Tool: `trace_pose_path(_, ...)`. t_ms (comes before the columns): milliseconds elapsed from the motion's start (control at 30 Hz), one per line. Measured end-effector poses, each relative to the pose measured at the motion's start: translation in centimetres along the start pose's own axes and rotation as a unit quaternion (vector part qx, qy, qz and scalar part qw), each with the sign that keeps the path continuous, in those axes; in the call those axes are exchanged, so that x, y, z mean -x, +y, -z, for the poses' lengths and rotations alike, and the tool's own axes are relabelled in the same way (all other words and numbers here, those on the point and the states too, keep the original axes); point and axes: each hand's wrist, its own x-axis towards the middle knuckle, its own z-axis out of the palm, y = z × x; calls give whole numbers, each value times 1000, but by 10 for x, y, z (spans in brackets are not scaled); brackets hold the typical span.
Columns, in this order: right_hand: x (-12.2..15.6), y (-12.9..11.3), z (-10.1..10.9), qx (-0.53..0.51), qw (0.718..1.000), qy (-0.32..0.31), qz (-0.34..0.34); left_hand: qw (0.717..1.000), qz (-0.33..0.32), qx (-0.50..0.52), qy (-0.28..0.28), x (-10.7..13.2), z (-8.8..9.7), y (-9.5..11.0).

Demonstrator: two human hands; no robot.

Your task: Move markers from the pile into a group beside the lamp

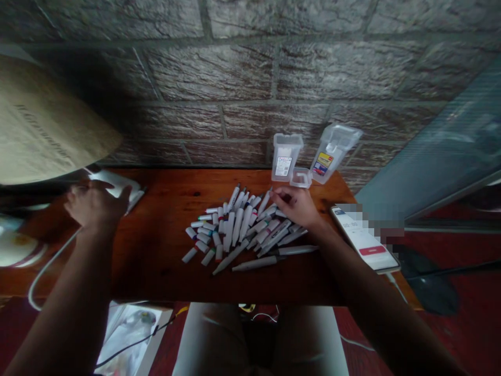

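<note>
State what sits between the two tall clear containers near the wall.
A small clear plastic piece sits between the left container and the right container, low by their bases; the head view shows it.

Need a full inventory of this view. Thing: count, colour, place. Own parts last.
White-barrelled slim markers: dozens, overlapping, coloured ends on some; table centre
Tall clear plastic boxes: two, labelled; table back
Small clear plastic tray: one; between boxes
Flat rectangular phone: one, white screen, red button; table right
Brown wooden table: one; centre
Rounded lampshade: one, beige; upper left
Flat white object: one; by left hand
Round white object: one; left edge
Open white box: one; lower left
Thin cables: several, white, black; both sides, below
Textured block wall: one, grey-brown; behind
Flat panel: one, blue-grey; right
Floor: red; below
Left hand: one, bare; table left
Right hand: one, bare; at markers
</note>
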Motion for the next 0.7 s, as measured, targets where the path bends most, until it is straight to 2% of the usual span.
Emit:
trace_pose_path(100, 0, 3, -2, -5, 1000, 2, 2, 989, 35, -58, -132, 6, 4, 7)
trace_pose_path(167, -1, 4, -3, -8, 1000, 5, 3, 981, 37, -75, -174, 5, 2, 10)
trace_pose_path(500, -1, 4, -4, -15, 1000, 10, 13, 986, 38, -83, -138, -8, -22, 14)
trace_pose_path(700, 0, 7, -5, -12, 1000, 9, 12, 989, 26, -117, -87, -16, -36, 12)
